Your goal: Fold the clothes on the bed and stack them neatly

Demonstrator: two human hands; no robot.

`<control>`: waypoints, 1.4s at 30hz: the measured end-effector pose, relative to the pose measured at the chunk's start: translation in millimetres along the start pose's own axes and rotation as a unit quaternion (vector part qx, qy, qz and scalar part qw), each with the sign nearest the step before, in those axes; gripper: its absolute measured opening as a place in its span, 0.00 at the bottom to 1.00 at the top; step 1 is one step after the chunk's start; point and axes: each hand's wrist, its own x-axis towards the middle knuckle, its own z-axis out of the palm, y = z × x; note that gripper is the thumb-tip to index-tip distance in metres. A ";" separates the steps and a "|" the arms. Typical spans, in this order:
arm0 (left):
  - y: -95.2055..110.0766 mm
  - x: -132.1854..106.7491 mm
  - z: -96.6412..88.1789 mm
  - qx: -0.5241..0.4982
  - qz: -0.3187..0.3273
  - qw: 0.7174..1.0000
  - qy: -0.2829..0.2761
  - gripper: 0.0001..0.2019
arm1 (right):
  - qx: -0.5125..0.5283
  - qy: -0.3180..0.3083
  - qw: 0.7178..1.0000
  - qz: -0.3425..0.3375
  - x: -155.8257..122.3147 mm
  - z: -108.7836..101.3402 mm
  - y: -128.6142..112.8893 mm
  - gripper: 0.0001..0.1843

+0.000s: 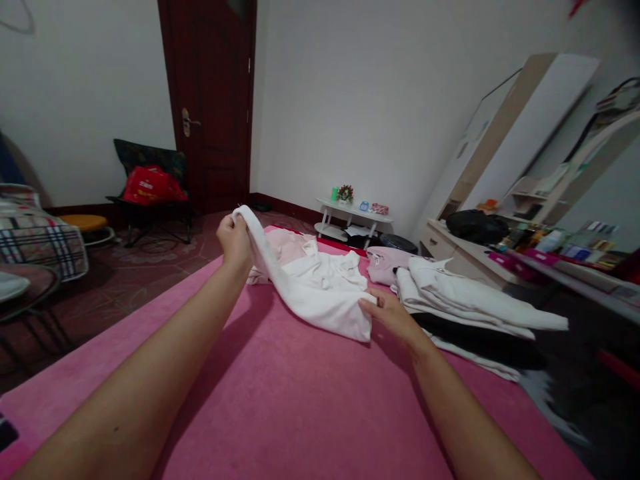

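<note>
A white garment (pixel 320 303) is stretched between my two hands above the pink-covered surface (pixel 310 400); its exact kind is unclear. My left hand (pixel 235 239) is closed on one edge and lifts it high. Lower down, my right hand (pixel 387 310) pinches the opposite edge near the surface. The far part of the cloth lies crumpled on the cover. Behind it rests a pale pink garment (pixel 285 245), partly hidden by the white one.
Right of my right hand stands a stack of folded white and black clothes (pixel 465 293), with a folded pink garment (pixel 387 265) beside it. Further off are a low white table (pixel 350 212), a cluttered dresser (pixel 450 243) and a chair holding a red bag (pixel 153 185).
</note>
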 end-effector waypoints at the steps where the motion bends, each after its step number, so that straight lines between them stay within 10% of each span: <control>1: -0.8 -4.8 0.8 0.011 0.000 1.000 0.000 0.08 | 0.019 -0.006 1.000 0.003 -6.8 -5.0 -8.2 0.20; 7: 4.9 -30.1 -0.1 0.008 -0.137 0.981 -0.136 0.10 | -0.007 -0.049 0.995 0.088 -64.8 -41.4 -32.5 0.24; 14: 45.5 -24.7 -42.0 0.057 -0.267 0.880 -0.389 0.14 | -0.085 -0.073 0.984 0.139 -115.6 -59.2 -17.6 0.27; 21: 105.4 -25.8 -94.6 0.280 -0.332 0.573 -0.695 0.10 | -0.163 -0.231 0.944 0.169 -136.4 -57.5 -30.8 0.21; 27: 95.7 -40.8 -98.0 0.346 -0.347 0.391 -0.779 0.12 | -0.301 -0.248 0.906 0.164 -111.1 -29.5 -34.4 0.15; 35: 19.3 -68.7 -20.5 0.336 0.006 0.587 -0.736 0.13 | -0.101 -0.162 0.982 -0.006 -14.5 34.1 2.5 0.20; 39: -26.4 -91.6 -0.5 0.363 0.090 0.636 -0.675 0.14 | -0.192 -0.033 0.979 0.059 29.1 8.6 45.2 0.19; 42: -53.0 -104.3 -0.6 0.385 0.112 0.670 -0.625 0.11 | -0.394 0.119 0.905 0.113 57.1 -26.9 64.6 0.20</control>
